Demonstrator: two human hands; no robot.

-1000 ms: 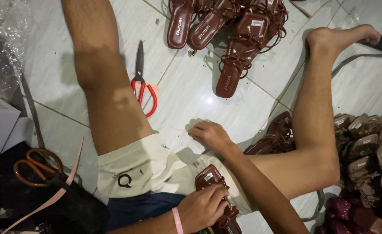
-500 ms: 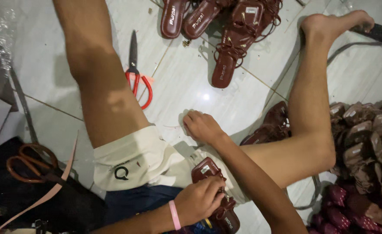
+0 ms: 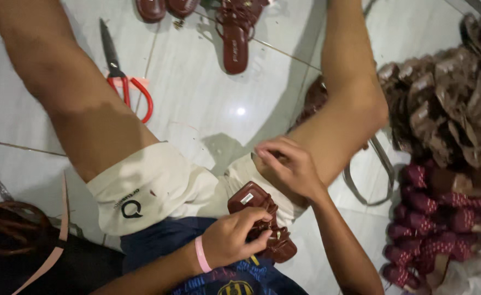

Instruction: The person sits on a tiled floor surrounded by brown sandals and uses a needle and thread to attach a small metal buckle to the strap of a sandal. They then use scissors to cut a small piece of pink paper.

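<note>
A floor of pale, glossy square tiles with thin dark grout lines is seen from above, a small glare spot lying on it between the seated person's bare legs. On the tiles near the upper left, a pair of scissors with red loop handles and dark blades is laid flat, blades pointing away. Further up, a dark red-brown strappy flat sandal is laid sole down, a small pale label visible on its insole. At the right, a heap of brown woven strap pieces is piled above a heap of dark red woven pieces. A dark red-brown sandal with a small white rectangular sticker on its sole is held in the lap against cream-coloured shorts. It is gripped at its straps by the left hand, fingers curled closed around them; a pink band is worn at that wrist. The right hand is rested with bent fingers on the thigh just beside the sandal's end, nothing visibly pinched.
</note>
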